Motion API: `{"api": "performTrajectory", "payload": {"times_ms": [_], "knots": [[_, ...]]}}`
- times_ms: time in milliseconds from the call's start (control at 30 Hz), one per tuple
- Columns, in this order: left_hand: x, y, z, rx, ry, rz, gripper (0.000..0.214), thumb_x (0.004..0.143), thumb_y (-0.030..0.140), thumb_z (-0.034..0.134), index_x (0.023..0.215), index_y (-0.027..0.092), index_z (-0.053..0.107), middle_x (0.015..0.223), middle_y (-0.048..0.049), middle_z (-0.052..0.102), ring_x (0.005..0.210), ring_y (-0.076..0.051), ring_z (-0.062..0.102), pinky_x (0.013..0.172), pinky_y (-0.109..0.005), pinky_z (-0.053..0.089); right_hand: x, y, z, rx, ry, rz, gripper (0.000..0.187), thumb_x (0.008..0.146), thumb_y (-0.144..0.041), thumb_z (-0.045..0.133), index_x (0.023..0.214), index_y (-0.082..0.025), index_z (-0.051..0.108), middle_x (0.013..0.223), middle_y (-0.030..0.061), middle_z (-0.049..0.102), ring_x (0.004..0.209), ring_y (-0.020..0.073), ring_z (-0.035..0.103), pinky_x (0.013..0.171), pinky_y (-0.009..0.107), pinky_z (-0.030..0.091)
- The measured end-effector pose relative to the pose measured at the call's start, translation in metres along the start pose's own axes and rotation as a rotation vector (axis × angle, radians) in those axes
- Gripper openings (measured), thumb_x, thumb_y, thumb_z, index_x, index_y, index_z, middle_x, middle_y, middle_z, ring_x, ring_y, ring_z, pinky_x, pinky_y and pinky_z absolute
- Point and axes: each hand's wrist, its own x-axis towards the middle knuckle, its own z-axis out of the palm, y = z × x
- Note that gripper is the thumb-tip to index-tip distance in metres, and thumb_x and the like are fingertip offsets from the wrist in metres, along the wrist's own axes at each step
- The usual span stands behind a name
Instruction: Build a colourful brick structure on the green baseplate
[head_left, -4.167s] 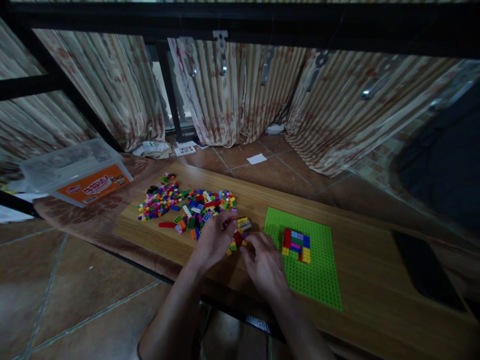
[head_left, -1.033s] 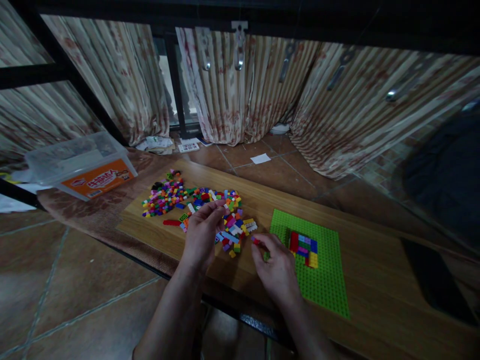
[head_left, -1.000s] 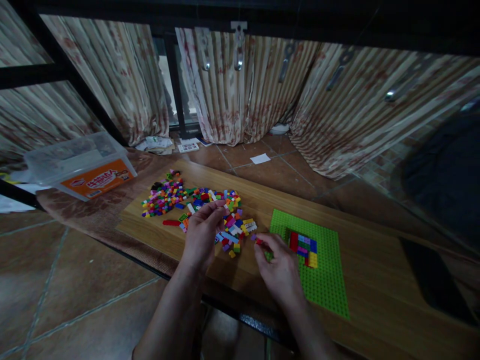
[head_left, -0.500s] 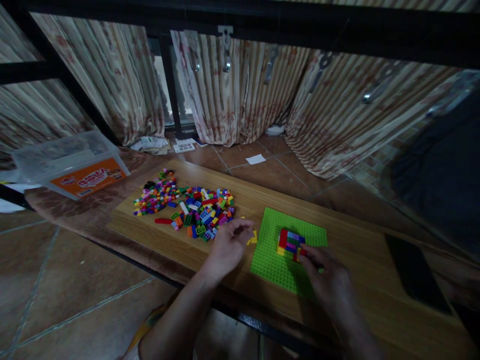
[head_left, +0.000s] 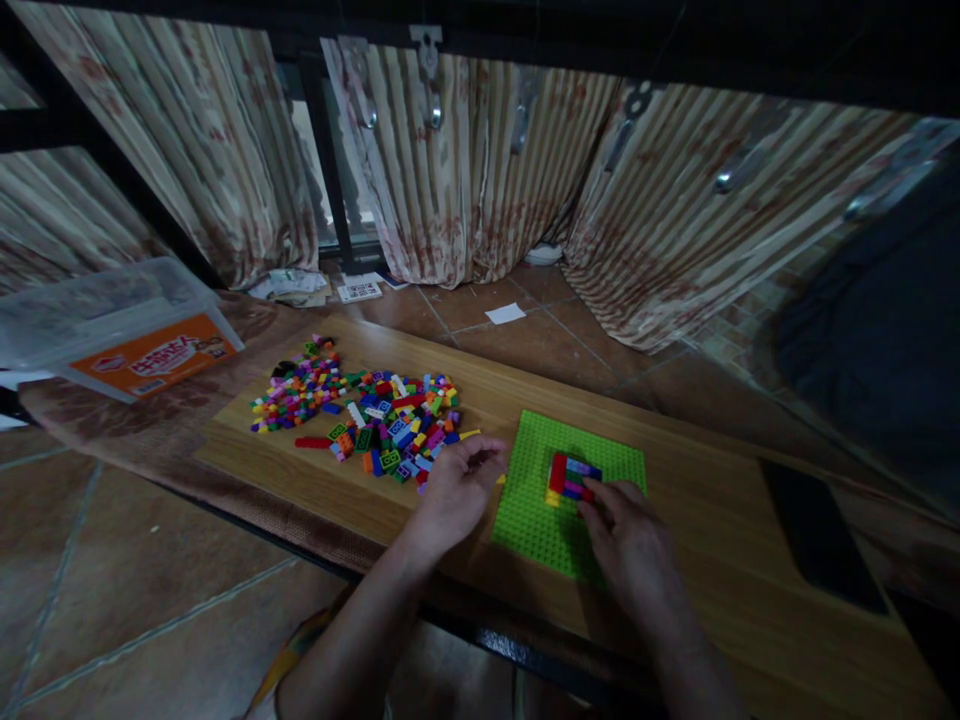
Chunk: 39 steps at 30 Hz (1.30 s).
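Note:
A small build of stacked bricks (head_left: 574, 470), red, blue, purple, green and yellow, stands on a light green studded baseplate (head_left: 529, 530). My right hand (head_left: 634, 535) is at its near right corner, thumb and fingers pinched on a small red brick against the build; the fingertips partly hide it. My left hand (head_left: 459, 490) hovers just left of the baseplate, its fingers curled and thumb close to them. Whatever lies between those fingertips is too small to make out. Yellow bricks (head_left: 501, 481) show in part beside the left hand.
Many loose coloured bricks (head_left: 390, 420) lie heaped on the wooden board (head_left: 720, 590) to the left. A clear plastic box (head_left: 124, 320) with an orange label stands at the far left. Toward the right lies a dark flat slab (head_left: 817, 530). Striped curtains (head_left: 465, 180) hang behind.
The view has shifted slightly, moving the scene left. My right fingers have come further over the build's near corner, covering more of the red brick. My left hand stays beside the baseplate.

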Motion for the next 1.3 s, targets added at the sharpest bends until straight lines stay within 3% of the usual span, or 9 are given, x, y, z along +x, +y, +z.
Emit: {"api": "performTrajectory", "payload": {"times_ms": [400,733,1033,1300], "knots": [[-0.001,0.003,-0.003,0.05,-0.007,0.027,0.014,0.077,0.026,0.063,0.085,0.018,0.071,0.071,-0.0011,0.065,0.061,-0.013,0.053,0.058,-0.023,0.04,0.001,-0.008,0.006,-0.125,0.113,0.024,0.028,0.086,-0.026,0.045,0.097,-0.014,0.068,0.083,0.0096,0.064,0.07,0.02,0.059,0.069,0.035,0.049],[0.0,-0.005,-0.005,0.137,-0.032,0.095,0.017,0.083,0.029,0.059,0.09,0.019,0.071,0.077,-0.0024,0.067,0.068,-0.015,0.058,0.062,-0.024,0.043,-0.002,-0.02,0.014,-0.301,0.164,-0.001,0.033,0.086,-0.02,0.04,0.104,-0.013,0.067,0.084,0.0115,0.062,0.073,0.0227,0.058,0.066,0.036,0.049],[-0.002,-0.003,-0.004,0.146,-0.032,0.093,0.017,0.083,0.028,0.059,0.089,0.019,0.071,0.076,-0.0013,0.066,0.068,-0.014,0.057,0.062,-0.024,0.042,-0.001,-0.021,0.013,-0.263,0.125,0.064,0.036,0.084,-0.019,0.041,0.108,-0.008,0.065,0.092,0.0148,0.063,0.08,0.0252,0.06,0.074,0.038,0.05],[-0.004,-0.004,0.0,0.281,-0.064,0.105,0.022,0.086,0.025,0.054,0.098,0.018,0.07,0.08,-0.0021,0.067,0.072,-0.015,0.059,0.065,-0.024,0.043,-0.001,-0.017,0.008,-0.158,0.129,0.08,0.034,0.081,-0.021,0.044,0.105,-0.012,0.065,0.085,0.0105,0.063,0.075,0.0226,0.059,0.072,0.036,0.048]]}}
